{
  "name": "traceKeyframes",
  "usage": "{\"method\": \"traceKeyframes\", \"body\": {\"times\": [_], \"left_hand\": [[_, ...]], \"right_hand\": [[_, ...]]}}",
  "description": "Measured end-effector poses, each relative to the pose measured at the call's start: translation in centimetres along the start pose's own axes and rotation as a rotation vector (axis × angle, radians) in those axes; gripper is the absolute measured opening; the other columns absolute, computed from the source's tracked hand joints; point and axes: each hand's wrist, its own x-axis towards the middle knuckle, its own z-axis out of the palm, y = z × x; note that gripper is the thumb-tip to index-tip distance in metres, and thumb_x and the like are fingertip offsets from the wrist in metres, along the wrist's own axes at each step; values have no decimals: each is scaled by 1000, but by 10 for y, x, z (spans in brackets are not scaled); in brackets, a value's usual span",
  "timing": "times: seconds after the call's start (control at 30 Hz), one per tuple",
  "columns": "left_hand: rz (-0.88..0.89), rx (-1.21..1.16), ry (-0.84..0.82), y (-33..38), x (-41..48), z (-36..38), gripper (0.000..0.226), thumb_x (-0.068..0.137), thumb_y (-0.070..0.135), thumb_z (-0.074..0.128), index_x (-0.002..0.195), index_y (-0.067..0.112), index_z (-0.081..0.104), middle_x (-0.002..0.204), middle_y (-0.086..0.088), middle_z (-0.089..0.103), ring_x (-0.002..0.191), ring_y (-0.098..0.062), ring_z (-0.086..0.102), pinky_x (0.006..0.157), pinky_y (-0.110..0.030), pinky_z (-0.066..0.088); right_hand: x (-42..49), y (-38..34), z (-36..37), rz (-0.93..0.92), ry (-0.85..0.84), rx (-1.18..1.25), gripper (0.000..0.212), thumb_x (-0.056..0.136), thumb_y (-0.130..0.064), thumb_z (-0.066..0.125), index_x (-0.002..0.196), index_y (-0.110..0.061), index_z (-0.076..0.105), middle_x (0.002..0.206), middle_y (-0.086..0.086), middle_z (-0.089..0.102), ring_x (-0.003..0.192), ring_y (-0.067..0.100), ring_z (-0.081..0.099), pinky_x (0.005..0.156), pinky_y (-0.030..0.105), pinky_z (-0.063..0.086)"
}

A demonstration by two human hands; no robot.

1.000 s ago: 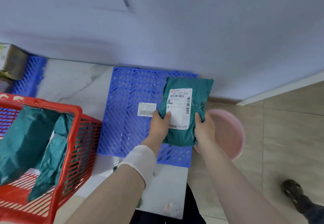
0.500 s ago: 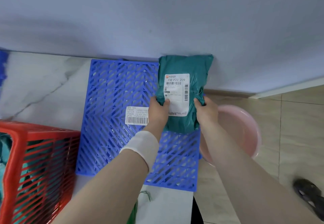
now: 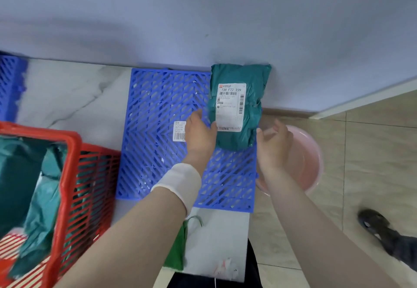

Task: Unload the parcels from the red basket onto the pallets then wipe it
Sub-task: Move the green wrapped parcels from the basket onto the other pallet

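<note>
At the far left edge a second blue pallet shows only in part. Below it, at lower left, the red basket holds several green parcels. In the middle of the frame the blue pallet lies flat on a pale marbled platform, with a white barcode sticker on its lattice. The left hand, a white band on its wrist, has loose fingers and clasps nothing; its thumb side just touches the near left edge of the green parcel. That parcel rests label-up on the pallet's upper right corner, against the wall. The right hand hovers just beside it, fingers spread and empty, over a pink basin. A dark shoe sits at lower right.
</note>
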Motion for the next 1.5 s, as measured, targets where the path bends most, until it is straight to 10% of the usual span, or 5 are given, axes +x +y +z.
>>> {"method": "traceKeyframes", "body": {"times": [0.27, 0.43, 0.73, 1.5], "left_hand": [[380, 568, -62, -8, -119, -87, 40, 89, 23, 53, 127, 14, 47, 125, -11, 52, 120, -30, 43, 99, -37, 28], [689, 754, 127, -44, -170, -124, 34, 53, 16, 78, 85, 13, 67, 80, -6, 66, 77, -28, 64, 74, -32, 50], [836, 836, 238, -84, -218, -230, 28, 67, 22, 48, 87, 18, 67, 87, -1, 67, 90, -25, 64, 86, -37, 50], [561, 833, 175, -204, -134, -445, 33, 70, 15, 71, 101, 9, 65, 102, -9, 67, 100, -30, 61, 92, -43, 45]], "right_hand": [[-130, -6, -44, -352, -85, -508, 48, 87, -23, 57, 132, -11, 44, 133, 14, 43, 123, 32, 37, 99, 36, 25], [-202, -4, -46, -490, -133, -620, 51, 85, -23, 61, 132, -11, 46, 136, 13, 41, 130, 32, 31, 104, 41, 26], [-317, -36, -23, -552, -93, -649, 51, 83, -24, 64, 130, -11, 50, 137, 13, 44, 136, 35, 24, 108, 45, 22], [-432, -162, 169, -620, -231, -587, 49, 88, -30, 57, 133, -15, 45, 135, 7, 43, 132, 27, 28, 105, 40, 29]]}}
